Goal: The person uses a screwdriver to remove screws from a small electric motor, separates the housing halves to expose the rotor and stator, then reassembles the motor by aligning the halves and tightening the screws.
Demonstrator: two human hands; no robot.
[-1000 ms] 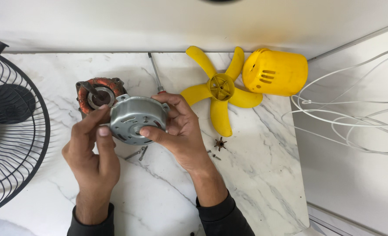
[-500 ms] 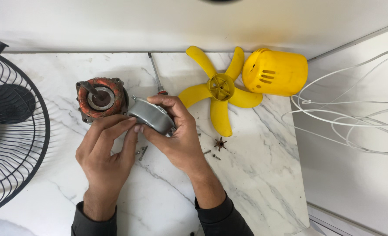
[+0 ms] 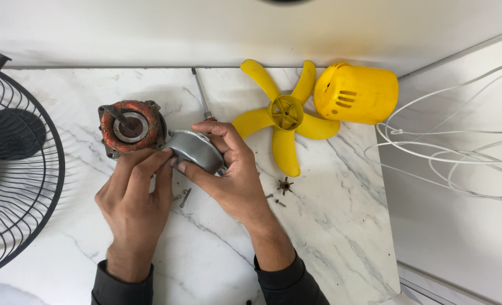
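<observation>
The right hand (image 3: 237,181) is gripping the grey metal motor cover (image 3: 197,150) by its rim, fingers closed round it, while the left hand (image 3: 135,197) is steadying its near-left edge with its fingertips; it looks stiff, smooth and fairly heavy.

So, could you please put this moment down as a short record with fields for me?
surface: white marble table
right hand: grips the grey metal motor cover, tilted on edge
left hand: fingertips on the cover's lower left rim
beside cover: motor core with orange windings, shaft up
behind cover: screwdriver
under hands: loose screws
right of hands: yellow fan blade, yellow housing, small dark ribbed part
left edge: black wire fan guard
far right: white wire guard
</observation>
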